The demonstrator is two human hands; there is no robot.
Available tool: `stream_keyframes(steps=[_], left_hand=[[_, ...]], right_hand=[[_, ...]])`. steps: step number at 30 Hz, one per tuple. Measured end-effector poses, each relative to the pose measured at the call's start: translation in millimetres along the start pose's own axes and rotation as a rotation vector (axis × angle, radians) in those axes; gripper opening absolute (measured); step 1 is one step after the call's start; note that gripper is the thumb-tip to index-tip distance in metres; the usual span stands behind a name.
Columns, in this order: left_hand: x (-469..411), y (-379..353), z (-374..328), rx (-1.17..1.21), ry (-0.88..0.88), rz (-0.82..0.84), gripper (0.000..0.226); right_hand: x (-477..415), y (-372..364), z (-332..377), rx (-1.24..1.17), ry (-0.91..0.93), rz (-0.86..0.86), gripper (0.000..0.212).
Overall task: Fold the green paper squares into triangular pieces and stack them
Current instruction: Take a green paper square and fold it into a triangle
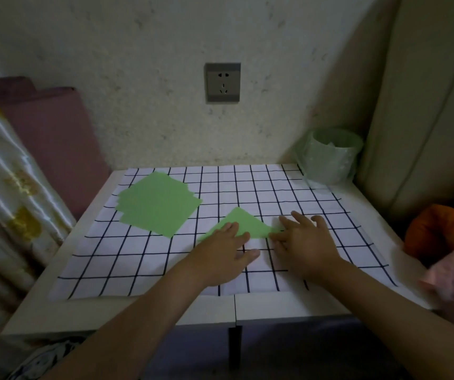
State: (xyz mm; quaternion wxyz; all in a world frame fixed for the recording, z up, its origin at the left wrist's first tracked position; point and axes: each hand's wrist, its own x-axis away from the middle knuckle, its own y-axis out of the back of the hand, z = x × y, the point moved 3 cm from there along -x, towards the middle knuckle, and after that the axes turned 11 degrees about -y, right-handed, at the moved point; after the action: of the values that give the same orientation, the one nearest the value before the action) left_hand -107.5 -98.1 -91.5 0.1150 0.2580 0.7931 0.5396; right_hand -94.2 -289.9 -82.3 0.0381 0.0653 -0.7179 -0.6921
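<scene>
While left hand [226, 253], right hand [305, 242] press flat on green triangle [247, 223], checked cloth [138, 256] covers table [275, 308] | wall socket [222, 83]

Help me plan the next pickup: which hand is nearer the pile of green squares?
Left. The left hand sits just right of the pile, toward the person; the right hand lies farther right.

Count: you have two hands in view, left hand [220, 256] and right hand [306, 242]. One folded green triangle [243, 223]. One pile of green squares [157, 204], far left, sheet number unreadable. One checked cloth [138, 259]. One green bin [330, 157], far right. One wall socket [222, 82].
</scene>
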Motion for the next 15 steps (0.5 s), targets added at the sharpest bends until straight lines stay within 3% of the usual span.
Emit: stream_keyframes(steps=[9,15], left_hand=[[-5.5,-7.9,-9.4,-0.169,0.010,0.003,0.066],[-9.0,-4.2,-16.9,-0.230,-0.019,-0.035,0.059]], right_hand=[[1.3,6.8,-4.8,0.006,-0.190,-0.004,0.040],[4.1,7.9,13.5,0.130,-0.177,0.010,0.051]])
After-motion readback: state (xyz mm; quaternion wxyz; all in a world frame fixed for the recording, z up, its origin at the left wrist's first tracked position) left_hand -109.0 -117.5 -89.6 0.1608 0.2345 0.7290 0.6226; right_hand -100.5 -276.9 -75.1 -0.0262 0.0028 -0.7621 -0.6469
